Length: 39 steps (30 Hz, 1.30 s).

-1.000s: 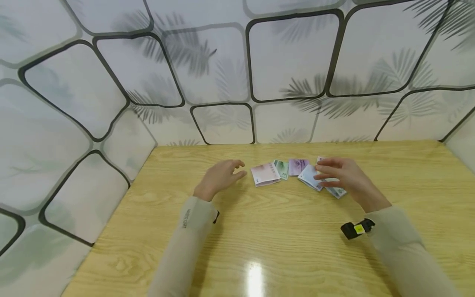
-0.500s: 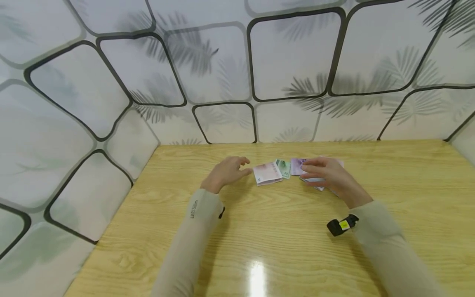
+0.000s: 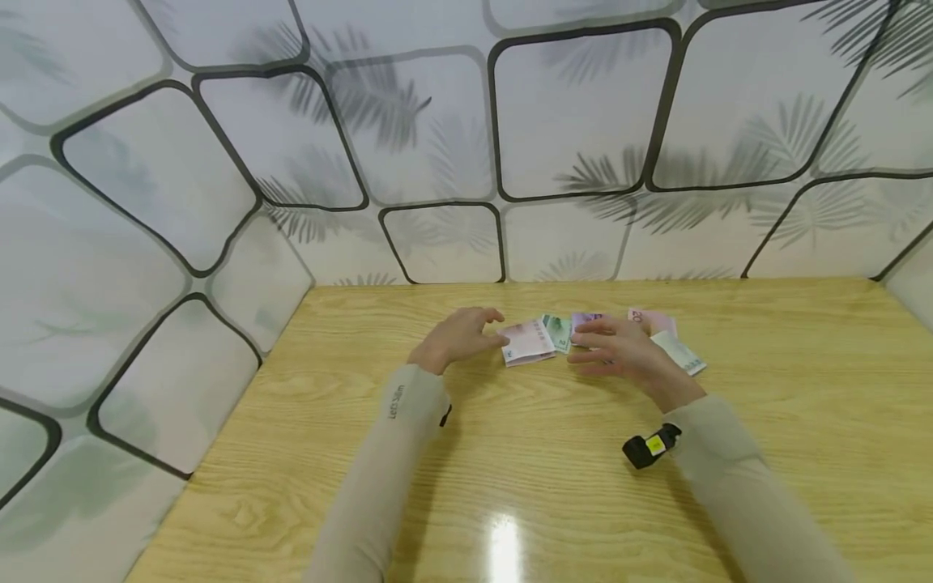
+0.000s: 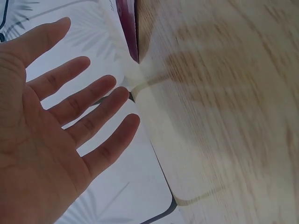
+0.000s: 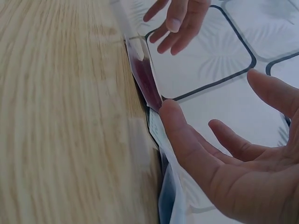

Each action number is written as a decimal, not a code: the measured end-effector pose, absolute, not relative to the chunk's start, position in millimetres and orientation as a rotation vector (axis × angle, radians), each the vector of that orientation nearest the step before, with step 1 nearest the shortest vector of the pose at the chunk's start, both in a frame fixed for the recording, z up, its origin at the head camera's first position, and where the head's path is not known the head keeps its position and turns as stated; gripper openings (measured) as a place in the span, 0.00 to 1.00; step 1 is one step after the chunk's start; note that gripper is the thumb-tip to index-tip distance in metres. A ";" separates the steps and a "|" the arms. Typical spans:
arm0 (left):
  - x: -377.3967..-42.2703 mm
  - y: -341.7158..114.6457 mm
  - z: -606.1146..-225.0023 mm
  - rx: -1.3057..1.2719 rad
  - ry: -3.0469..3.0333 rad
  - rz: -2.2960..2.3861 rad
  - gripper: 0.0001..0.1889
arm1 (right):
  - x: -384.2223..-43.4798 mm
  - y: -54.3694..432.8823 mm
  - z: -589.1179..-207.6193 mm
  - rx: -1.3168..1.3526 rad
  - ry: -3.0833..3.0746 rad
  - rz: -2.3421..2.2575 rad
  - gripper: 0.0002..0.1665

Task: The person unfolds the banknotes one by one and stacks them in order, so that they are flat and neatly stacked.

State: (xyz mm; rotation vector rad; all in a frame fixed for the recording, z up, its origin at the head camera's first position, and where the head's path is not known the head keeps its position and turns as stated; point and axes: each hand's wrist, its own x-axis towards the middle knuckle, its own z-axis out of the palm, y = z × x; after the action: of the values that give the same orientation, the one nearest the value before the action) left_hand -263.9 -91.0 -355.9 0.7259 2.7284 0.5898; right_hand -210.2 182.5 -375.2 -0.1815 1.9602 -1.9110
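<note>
A row of folded banknotes lies at the table's far side in the head view. My left hand (image 3: 459,336) is beside the pinkish banknote (image 3: 526,343) at the row's left end. In the left wrist view its fingers are spread and hold nothing. My right hand (image 3: 619,352) is over the row's middle, fingers extended and apart, partly covering the purple banknote (image 3: 585,318). A green banknote (image 3: 557,332) shows between the hands. The blue banknote (image 5: 169,196) is mostly hidden by my right hand in the head view. Whether my right fingers touch any note I cannot tell.
To the right of my right hand lie a pink banknote (image 3: 659,322) and a pale green one (image 3: 679,353). The wood-grain table (image 3: 466,453) ends at a patterned wall (image 3: 568,121) behind the notes. Another such wall (image 3: 80,348) stands along the left.
My right hand has moved left across the row, uncovering the pink and pale green notes at the right. The left hand has come a little right, closer to the pinkish note.
</note>
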 end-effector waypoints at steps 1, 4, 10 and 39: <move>-264.3 -90.3 -356.2 0.724 2.733 0.582 0.25 | -210.4 180.8 -376.0 -0.180 1.942 -1.924 0.35; -265.8 -88.5 -357.7 0.724 2.736 0.569 0.26 | -211.5 176.6 -377.9 -0.166 1.887 -1.966 0.35; -267.4 -84.3 -363.3 0.705 2.728 0.541 0.28 | -212.5 167.4 -379.4 -0.102 1.846 -1.960 0.35; -270.8 -70.8 -370.3 0.739 2.709 0.427 0.31 | -217.0 158.3 -379.1 0.091 1.728 -2.026 0.34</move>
State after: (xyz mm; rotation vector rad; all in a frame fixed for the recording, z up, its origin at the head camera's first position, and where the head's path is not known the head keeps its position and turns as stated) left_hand -270.8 -70.8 -370.3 0.7392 2.7090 0.4274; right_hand -217.0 158.3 -379.1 0.0906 1.7282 -2.0263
